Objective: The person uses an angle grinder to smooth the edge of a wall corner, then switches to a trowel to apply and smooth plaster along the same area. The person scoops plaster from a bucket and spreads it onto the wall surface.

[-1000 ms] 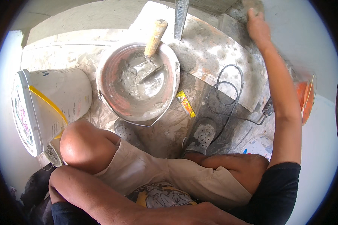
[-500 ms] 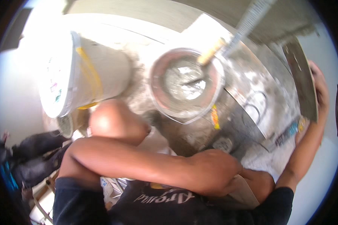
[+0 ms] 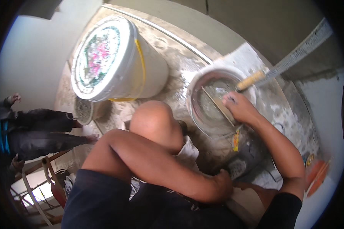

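Note:
My right hand (image 3: 239, 108) is closed on a plastering trowel (image 3: 219, 107), its flat blade tilted on edge over the open bucket (image 3: 197, 119). Watery grey mix (image 3: 214, 89) fills the lower part of that bucket. A tool with a pale wooden handle (image 3: 252, 79) leans at the bucket's right rim, close beyond my right hand. Across my lap lies my left arm, with my left hand (image 3: 222, 185) resting by my right knee; its fingers are mostly hidden.
A big lidded white bucket (image 3: 154, 72) with a yellow handle stands left, beside a smaller container of grey material (image 3: 84, 108). A long pale strip (image 3: 300, 51) slants at upper right. A yellow wrapper (image 3: 236, 141) lies near the bucket. Another person (image 3: 34, 129) stands far left.
My right hand has brought the trowel from the wall at far right, leftward to over the bucket. The view has shifted, while my left hand stays by my knee.

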Demonstrator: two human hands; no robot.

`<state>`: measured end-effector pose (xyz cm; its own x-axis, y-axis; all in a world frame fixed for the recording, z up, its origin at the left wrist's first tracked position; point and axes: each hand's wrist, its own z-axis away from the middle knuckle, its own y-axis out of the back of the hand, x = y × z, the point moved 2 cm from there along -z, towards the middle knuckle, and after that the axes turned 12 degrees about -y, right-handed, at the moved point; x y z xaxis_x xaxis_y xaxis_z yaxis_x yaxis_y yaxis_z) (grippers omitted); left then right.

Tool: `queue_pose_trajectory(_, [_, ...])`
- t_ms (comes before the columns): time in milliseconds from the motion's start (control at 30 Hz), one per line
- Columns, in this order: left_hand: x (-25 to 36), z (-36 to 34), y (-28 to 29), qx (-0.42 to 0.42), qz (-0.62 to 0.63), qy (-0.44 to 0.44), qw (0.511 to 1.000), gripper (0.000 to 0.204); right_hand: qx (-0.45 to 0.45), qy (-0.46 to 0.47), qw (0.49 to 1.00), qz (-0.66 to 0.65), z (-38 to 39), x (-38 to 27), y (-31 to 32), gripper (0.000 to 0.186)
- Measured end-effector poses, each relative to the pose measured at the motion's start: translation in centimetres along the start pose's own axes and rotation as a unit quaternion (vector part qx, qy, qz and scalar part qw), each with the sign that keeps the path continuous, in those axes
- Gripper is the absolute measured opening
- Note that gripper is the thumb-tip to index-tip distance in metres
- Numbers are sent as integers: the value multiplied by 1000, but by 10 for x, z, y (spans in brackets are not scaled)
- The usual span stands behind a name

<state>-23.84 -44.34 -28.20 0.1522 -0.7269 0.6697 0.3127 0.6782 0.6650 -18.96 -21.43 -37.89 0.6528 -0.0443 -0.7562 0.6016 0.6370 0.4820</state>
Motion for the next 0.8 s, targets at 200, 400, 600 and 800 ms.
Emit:
queue_pose_trajectory(200, [-1,6,21,-63,-42,6,997,40,-83,-225,969,-52,-10,-19,-25,44])
queue_pose_trajectory(400, [-6,22,19,-16,-62,-14,998,42,-63,-261,963,-17,-28,-17,-54,29])
queue_pose_trajectory(600, [-9,32,31,-2,-65,-22,998,39,-158,-303,919,-198,-34,9,-58,30])
queue_pose_trajectory(800, [-21,31,60,-26,13,-24,999,33,-152,-290,866,-378,19,-14,18,26])
